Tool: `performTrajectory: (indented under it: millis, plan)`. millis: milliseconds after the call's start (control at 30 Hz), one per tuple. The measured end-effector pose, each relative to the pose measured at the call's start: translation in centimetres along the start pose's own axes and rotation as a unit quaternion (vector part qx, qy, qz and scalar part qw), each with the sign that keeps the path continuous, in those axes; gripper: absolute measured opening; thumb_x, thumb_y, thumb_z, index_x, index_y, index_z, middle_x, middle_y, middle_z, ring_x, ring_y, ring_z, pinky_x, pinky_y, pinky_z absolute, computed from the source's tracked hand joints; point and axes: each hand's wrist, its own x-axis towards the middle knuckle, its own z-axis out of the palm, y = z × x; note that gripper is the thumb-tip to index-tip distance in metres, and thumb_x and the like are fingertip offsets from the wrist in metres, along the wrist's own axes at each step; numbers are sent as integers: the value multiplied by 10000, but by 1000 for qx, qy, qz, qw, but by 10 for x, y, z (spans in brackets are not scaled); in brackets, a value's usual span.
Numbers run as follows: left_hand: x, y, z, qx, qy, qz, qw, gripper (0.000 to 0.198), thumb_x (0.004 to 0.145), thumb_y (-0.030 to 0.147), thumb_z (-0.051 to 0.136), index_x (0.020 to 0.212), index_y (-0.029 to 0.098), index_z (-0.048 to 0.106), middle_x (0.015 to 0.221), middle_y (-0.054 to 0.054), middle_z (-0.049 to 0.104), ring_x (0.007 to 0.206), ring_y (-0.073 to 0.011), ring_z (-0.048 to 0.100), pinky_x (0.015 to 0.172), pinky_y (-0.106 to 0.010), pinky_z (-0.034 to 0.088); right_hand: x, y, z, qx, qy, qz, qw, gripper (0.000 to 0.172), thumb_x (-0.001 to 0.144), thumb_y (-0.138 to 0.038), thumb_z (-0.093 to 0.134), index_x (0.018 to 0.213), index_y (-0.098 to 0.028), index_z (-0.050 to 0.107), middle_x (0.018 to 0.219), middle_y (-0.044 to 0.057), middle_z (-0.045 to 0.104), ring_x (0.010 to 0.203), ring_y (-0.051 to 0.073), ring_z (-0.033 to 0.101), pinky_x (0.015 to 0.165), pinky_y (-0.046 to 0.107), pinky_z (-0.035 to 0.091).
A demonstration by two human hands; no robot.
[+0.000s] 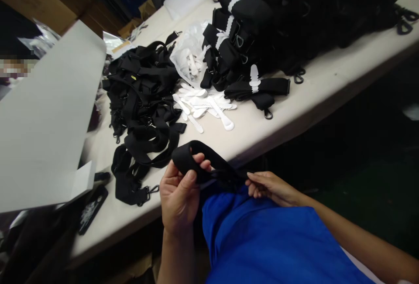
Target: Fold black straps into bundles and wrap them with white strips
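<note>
A black webbing strap (183, 158) is stretched between my two hands, just off the table's front edge. My left hand (183, 188) grips a loop of it, thumb on the outside and fingers through the loop. Pinched around the strap's other part is my right hand (266, 184), by the blue apron. Beyond my hands lie loose white plastic ties (209, 104) with serrated edges. One folded strap bundle (275, 87) with a white tie around it rests to their right, its black clip hanging toward the edge. Loose black straps (147, 83) are heaped on the left.
Tied strap bundles (278, 18) are piled high at the back right. A clear plastic bag (193, 44) holding white ties stands mid-table. On the left, a large white board (55, 114) rises beside a black phone-like object (93, 209). Cardboard boxes (49, 2) are behind.
</note>
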Motion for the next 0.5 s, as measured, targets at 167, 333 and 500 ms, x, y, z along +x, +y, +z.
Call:
performTrajectory:
  millis: [167,333,500]
  plan:
    - [10,-3,-4,-35,22,11,999,334,810,151,736,1133,207,675,1113,-53,693,963,-159,679,909,-241,552,9,-10,5,-232,14,-202,951,343,843,-472,662,944,-146,693,897,70,706,799,177,645,733,294,504]
    - [6,1,-6,-52,11,16,998,311,856,87,645,1152,184,651,1083,-47,692,965,-145,667,941,-255,537,12,-25,22,-312,2,-378,872,220,892,-281,627,1098,-220,676,1089,56,645,1005,201,614,901,341,492]
    - [-3,9,-3,-39,-105,-11,994,171,875,161,636,1046,162,643,858,-37,671,740,-125,654,756,-237,566,15,-34,40,-362,88,-494,786,538,847,-210,669,1354,-224,488,1298,113,525,1181,251,521,962,397,489]
